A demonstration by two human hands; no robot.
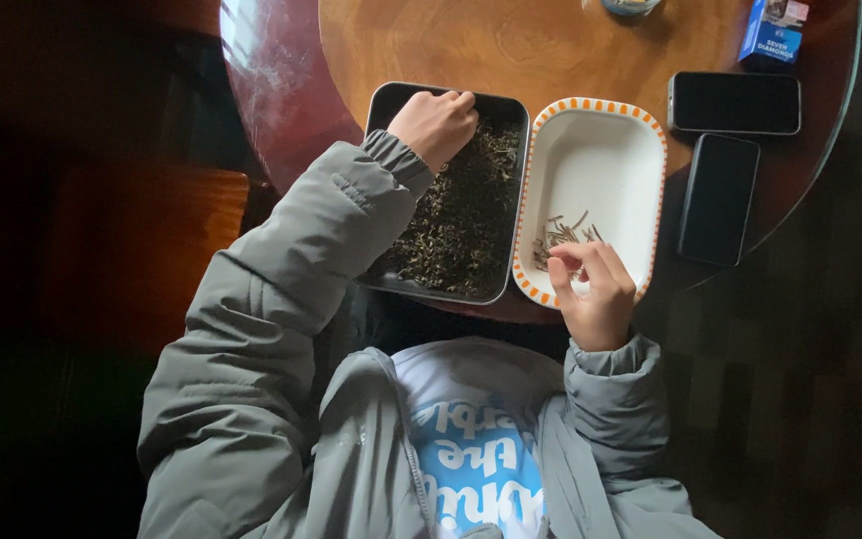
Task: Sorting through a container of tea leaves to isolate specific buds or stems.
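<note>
Head cam looks straight down at a round wooden table point(511, 50) w/ a glass top; the person's body is at bottom of frame.

Left hand point(435, 125) is curled in a loose fist at the far end of a dark metal tray point(379, 105), knuckles up, fingertips tucked down into the dried leaves point(461, 215). Can't tell if it actually pinches anything; the fingers hide it. Tray is rectangular w/ rounded corners, long axis running away from the person, leaf bed covering most of its floor.

Right hand point(596, 289) hovers over the near edge of a white dish point(601, 150) w/ an orange-dashed rim, just beside the tray on its right, nearly touching. Thumb & forefinger are pinched together, other fingers loosely bent; what's between the tips is too small to tell. A small pile of pale stems point(563, 235) lies in the dish's near-left part, the sticks pointing various ways. Dish long axis also runs away from the person.

Right of the dish: two dark phones point(733, 103), one crosswise, one lengthwise point(717, 198). A blue carton point(774, 30) stands at the far right.
</note>
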